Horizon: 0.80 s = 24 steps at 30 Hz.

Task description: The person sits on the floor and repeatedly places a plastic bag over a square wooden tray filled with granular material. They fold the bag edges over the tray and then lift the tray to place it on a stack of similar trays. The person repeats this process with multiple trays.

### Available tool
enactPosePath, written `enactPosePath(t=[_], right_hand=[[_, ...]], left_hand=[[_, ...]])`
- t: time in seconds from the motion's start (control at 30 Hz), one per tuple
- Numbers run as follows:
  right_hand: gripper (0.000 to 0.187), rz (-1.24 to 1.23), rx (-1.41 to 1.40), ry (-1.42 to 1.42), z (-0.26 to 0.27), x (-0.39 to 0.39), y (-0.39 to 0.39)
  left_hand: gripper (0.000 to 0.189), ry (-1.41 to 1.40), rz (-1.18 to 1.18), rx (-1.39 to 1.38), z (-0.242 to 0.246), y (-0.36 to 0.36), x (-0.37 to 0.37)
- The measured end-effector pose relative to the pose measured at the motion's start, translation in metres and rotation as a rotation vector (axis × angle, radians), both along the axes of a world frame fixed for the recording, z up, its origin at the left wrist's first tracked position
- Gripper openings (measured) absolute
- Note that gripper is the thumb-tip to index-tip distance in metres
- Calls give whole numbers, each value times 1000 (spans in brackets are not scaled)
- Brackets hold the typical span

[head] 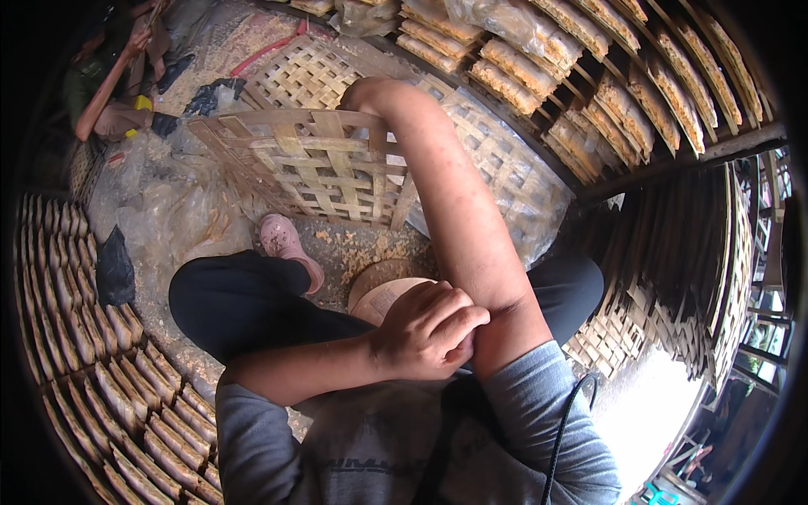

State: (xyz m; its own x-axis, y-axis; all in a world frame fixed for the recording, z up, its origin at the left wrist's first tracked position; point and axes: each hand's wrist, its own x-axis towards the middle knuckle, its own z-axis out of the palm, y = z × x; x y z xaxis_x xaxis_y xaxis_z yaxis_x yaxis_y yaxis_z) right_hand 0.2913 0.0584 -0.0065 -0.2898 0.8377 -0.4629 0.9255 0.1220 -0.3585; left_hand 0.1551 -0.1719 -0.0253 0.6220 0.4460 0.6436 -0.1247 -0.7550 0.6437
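Note:
My left hand (429, 331) has its fingers curled and rests against the inner elbow of my right arm, holding nothing. My right hand (365, 95) is bent over the top edge of a woven bamboo panel (309, 167), which stands tilted on the floor before me. The fingers of that hand are hidden behind the panel. Another woven bamboo panel (306, 72) lies flat beyond it. A third panel (499, 164), under clear plastic sheet, lies to the right. Between my knees is a round, pale container or stool (385, 297), partly covered by my left hand.
Slatted racks of crumbly, orange-edged slabs (511, 76) line the upper right. Similar rows of slabs (132, 391) fill the left. Many bamboo panels are stacked (682, 290) at right. Crumpled plastic (189, 208) and crumbs cover the floor. Another person (113, 82) sits at upper left.

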Motion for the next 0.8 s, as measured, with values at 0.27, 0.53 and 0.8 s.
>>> enactPosePath(t=[0.27, 0.53, 0.8], right_hand=[[32, -55, 192, 66, -57, 2, 39], [36, 70, 365, -93, -35, -2, 23], [28, -306, 463, 199, -32, 0, 32]], left_hand=[[40, 84, 38, -54, 8, -8, 1], [40, 194, -21, -112, 0, -19, -2], [44, 71, 120, -249, -21, -34, 8]])
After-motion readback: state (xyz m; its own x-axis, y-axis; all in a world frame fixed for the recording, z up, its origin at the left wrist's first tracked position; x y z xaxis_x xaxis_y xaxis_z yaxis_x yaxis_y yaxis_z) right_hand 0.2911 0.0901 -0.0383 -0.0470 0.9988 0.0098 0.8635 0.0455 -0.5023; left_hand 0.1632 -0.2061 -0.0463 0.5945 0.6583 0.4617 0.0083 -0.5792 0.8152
